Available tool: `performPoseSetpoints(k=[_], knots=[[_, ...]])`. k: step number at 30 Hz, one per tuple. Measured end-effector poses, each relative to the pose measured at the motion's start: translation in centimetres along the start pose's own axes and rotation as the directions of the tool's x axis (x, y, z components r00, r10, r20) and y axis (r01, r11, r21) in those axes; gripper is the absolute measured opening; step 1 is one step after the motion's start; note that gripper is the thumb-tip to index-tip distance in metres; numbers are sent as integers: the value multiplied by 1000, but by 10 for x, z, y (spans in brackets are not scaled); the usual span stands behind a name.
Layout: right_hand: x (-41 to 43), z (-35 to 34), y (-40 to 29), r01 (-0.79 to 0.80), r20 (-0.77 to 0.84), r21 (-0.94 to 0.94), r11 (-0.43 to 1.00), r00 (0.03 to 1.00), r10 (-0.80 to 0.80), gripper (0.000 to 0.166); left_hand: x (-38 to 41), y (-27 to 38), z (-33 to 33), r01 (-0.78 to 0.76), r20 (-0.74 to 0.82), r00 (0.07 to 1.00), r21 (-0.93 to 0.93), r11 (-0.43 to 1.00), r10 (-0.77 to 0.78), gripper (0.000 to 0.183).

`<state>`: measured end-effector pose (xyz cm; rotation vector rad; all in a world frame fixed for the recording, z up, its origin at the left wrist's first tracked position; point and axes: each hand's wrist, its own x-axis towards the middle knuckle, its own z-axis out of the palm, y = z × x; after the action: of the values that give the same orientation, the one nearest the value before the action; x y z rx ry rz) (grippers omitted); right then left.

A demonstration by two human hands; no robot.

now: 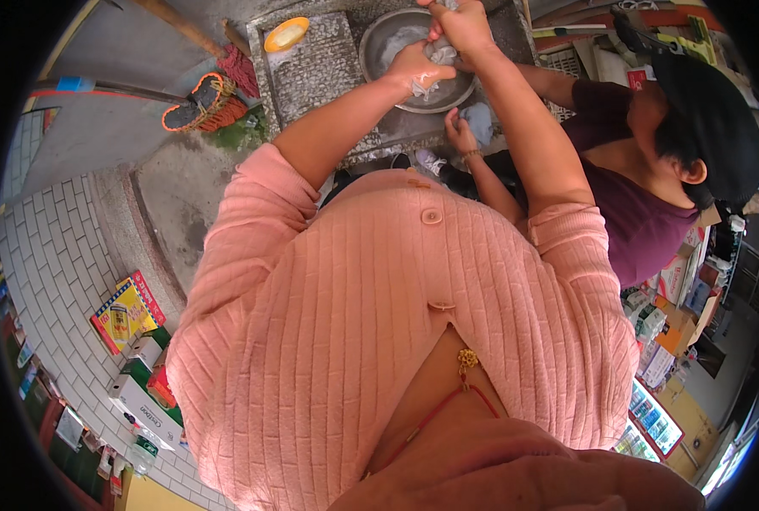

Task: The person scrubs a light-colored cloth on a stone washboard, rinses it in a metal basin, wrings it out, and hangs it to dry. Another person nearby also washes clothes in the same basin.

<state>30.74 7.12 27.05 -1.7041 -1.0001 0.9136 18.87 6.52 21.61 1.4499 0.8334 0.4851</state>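
Note:
Both my hands grip a wet, whitish cloth point(444, 55) over a round metal basin point(365, 62). My left hand point(416, 66) is lower, at the cloth's near end, with suds and a fold of cloth at the wrist. Higher up, my right hand point(461, 27) is closed around the cloth, its far side cut by the picture's top edge. Sudsy water shows in the basin. A stone wash slab with a ribbed washboard point(312, 73) carries the basin. On its far left corner sits an orange soap dish point(287, 34) holding a pale soap bar.
At right, a person in a dark cap point(705, 121) leans close; one hand point(461, 133) is beside a grey-blue cloth point(477, 122) at the slab's edge, the other arm reaches towards the basin. A long-handled tool point(191, 105) stands left. Cardboard boxes point(143, 399) lie lower left.

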Motion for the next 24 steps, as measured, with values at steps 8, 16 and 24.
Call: performPoseSetpoints(k=[8, 16, 24], knots=[[5, -5, 33, -292, 74, 363, 885, 956, 285, 21, 15, -32, -9, 118, -202, 979, 419, 900, -34, 79], [-2, -2, 101, -424, 283, 229, 876, 890, 356, 61, -5, -73, -64, 218, 82, 976, -309, 926, -203, 65], [-42, 25, 127, -513, 466, 595, 619, 848, 254, 37, -66, -96, -90, 506, 394, 801, -848, 158, -451, 50]])
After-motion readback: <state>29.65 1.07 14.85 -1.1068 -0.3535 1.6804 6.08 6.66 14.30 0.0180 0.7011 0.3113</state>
